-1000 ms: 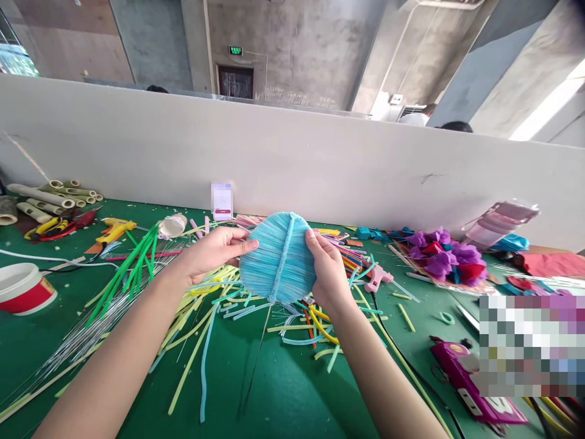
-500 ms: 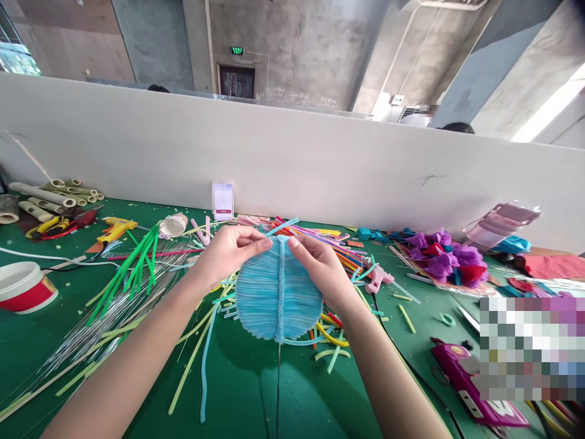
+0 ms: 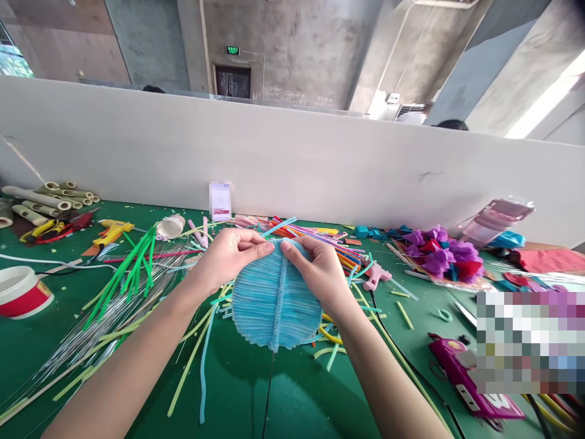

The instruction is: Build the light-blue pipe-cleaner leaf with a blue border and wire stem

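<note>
A round blue pipe-cleaner leaf [image 3: 256,305] is held up in front of me, with a thicker fuzzy rib down its middle and a thin dark stem wire below it. My left hand [image 3: 235,256] pinches its top edge between thumb and fingertips. Close beside it, my right hand [image 3: 320,262] grips the same edge, its thumb on the near face by the rib. The fingers behind the leaf are hidden. Loose blue and yellow-green pipe cleaners [image 3: 205,360] lie on the table below and around it.
On the green table [image 3: 219,396] lie green pipe cleaners [image 3: 141,268], wires, a yellow glue gun [image 3: 112,233], pliers [image 3: 43,230] and bamboo pieces [image 3: 50,198]. A paper cup [image 3: 22,292] stands left. To the right are a pink glue gun [image 3: 377,275], purple flowers [image 3: 443,256] and a magenta device [image 3: 470,378].
The leaf has tilted, its lower end swinging slightly left and toward me. Both hands keep their hold near its top, and the view has shifted a little.
</note>
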`<state>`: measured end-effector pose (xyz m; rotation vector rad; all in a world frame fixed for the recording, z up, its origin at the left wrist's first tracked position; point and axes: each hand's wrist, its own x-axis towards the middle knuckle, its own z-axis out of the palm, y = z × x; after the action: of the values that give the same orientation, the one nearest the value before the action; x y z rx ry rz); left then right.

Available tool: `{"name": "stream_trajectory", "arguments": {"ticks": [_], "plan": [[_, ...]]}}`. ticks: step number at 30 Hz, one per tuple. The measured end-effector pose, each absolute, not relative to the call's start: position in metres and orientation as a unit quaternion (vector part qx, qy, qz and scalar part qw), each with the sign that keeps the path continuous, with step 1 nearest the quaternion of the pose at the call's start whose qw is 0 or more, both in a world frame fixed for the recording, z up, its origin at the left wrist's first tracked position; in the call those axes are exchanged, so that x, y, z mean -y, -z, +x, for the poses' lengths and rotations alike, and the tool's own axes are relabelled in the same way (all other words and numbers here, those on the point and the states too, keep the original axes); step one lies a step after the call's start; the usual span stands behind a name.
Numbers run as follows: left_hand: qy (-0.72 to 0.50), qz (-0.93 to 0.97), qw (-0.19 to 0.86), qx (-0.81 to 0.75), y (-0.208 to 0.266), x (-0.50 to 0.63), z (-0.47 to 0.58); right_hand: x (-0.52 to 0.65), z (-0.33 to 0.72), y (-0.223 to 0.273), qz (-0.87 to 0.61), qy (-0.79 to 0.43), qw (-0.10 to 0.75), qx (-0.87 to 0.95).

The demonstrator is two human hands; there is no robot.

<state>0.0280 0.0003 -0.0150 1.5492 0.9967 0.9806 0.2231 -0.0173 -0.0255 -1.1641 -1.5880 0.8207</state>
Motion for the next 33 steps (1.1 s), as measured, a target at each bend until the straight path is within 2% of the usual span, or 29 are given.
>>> {"name": "stream_trajectory", "arguments": {"ticks": [5,11,14,23,33], "plan": [[-0.408,0.629,0.521,-0.408,0.016,-0.001,0.026,0.016,0.226,0.025,-0.478,-0.344,0.491,0.643],[-0.394,0.608,0.592,-0.352,0.011,0.001,0.021,0.016,0.231,0.021,-0.440,-0.442,0.572,0.532],[-0.379,0.603,0.601,-0.363,0.009,0.003,0.021,0.017,0.230,0.019,-0.422,-0.479,0.557,0.532],[-0.328,0.629,0.588,-0.389,0.008,0.007,0.025,0.021,0.233,0.012,-0.432,-0.471,0.503,0.581],[-0.322,0.641,0.580,-0.386,0.005,0.008,0.027,0.021,0.231,0.013,-0.456,-0.414,0.462,0.638]]}}
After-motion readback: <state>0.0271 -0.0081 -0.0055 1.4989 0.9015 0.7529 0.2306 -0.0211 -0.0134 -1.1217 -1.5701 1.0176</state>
